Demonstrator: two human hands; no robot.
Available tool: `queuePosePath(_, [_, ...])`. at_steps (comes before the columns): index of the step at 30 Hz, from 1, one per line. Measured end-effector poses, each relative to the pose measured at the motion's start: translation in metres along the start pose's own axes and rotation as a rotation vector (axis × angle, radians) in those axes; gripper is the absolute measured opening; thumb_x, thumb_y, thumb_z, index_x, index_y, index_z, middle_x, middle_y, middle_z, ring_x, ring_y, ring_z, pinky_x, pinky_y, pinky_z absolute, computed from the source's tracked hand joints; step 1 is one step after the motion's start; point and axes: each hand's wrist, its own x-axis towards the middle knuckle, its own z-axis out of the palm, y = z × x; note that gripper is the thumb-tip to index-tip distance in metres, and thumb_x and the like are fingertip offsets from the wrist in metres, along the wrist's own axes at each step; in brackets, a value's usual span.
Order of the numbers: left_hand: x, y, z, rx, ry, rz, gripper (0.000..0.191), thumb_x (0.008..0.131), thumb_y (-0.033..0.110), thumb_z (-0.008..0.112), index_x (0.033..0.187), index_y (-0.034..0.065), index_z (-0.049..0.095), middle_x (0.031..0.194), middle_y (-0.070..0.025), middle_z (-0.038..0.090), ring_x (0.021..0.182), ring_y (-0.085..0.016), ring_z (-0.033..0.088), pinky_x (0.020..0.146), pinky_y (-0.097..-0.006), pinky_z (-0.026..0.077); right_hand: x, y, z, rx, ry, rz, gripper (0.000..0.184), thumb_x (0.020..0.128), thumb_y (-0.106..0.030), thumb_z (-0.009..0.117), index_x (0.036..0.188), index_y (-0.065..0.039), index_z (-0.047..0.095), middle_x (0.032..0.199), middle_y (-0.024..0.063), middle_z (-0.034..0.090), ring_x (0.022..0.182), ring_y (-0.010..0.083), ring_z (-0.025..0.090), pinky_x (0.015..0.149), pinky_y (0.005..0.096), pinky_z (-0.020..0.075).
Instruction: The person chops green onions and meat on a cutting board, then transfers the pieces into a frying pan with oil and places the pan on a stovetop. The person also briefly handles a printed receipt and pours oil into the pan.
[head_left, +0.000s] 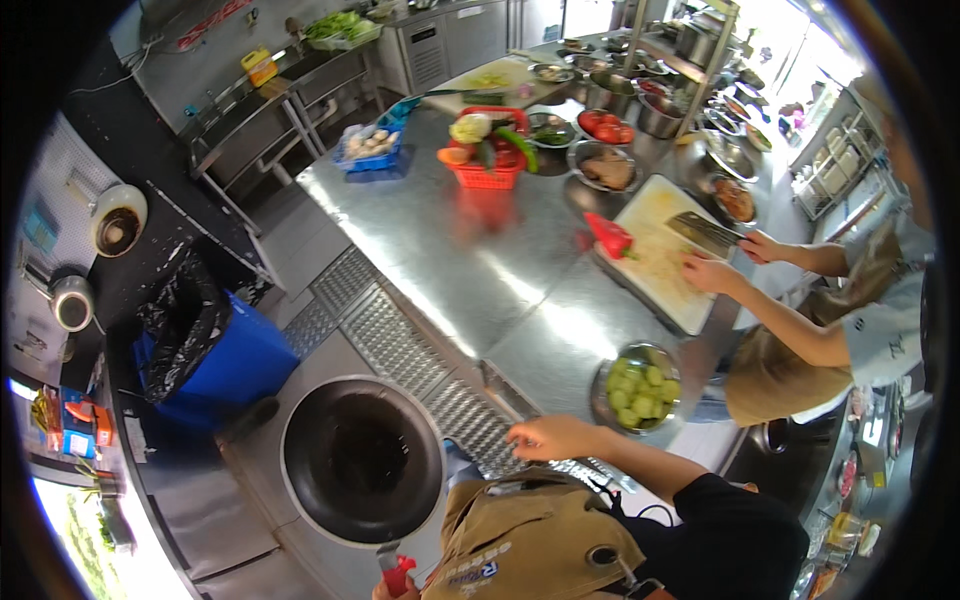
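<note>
My left hand (400, 587), low in the picture, is closed around the red-wrapped handle of a dark frying pan (352, 461). The pan's inside looks wet and shiny. My right hand (551, 437) hangs in front of my brown apron, beside the steel table's corner, with its fingers loosely bent and nothing visible in them. On the table, a steel bowl of sliced green vegetable (641, 388) is near my right forearm. Farther off, a red pepper (611, 236) lies at the edge of a white cutting board (660, 202).
Across the steel table (427, 247), a co-worker's hands hold a cleaver (705, 231) over the board. A red vegetable basket (487, 176), a blue mushroom basket (367, 146) and several steel bowls stand beyond. At the left are a blue bin (232, 367) and a dark counter.
</note>
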Motion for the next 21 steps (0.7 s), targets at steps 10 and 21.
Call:
queuePosePath(10, [0.182, 0.233, -0.042, -0.002, -0.336, -0.197, 0.024, 0.075, -0.007, 0.065, 0.080, 0.0071, 0.047, 0.058, -0.0005, 0.044, 0.042, -0.010, 0.043, 0.038, -0.0288, 0.038, 0.074, 0.000, -0.047, 0.368, 0.380, 0.260, 0.037, 0.094, -0.029, 0.062, 0.123, -0.007, 0.057, 0.097, 0.0090, 0.070, 0.091, 0.0234, 0.067, 0.077, 0.0357, 0.0519])
queuePosePath(21, [0.385, 0.381, 0.022, 0.275, -0.601, -0.329, 0.025, 0.076, -0.007, 0.067, 0.083, 0.0078, 0.048, 0.060, 0.0001, 0.046, 0.043, -0.010, 0.043, 0.038, -0.0278, 0.037, 0.145, 0.032, -0.319, 0.452, 1.127, 0.049, 0.027, 0.096, -0.013, 0.060, 0.120, 0.000, 0.057, 0.098, 0.0046, 0.065, 0.097, 0.0130, 0.063, 0.084, 0.0268, 0.0505])
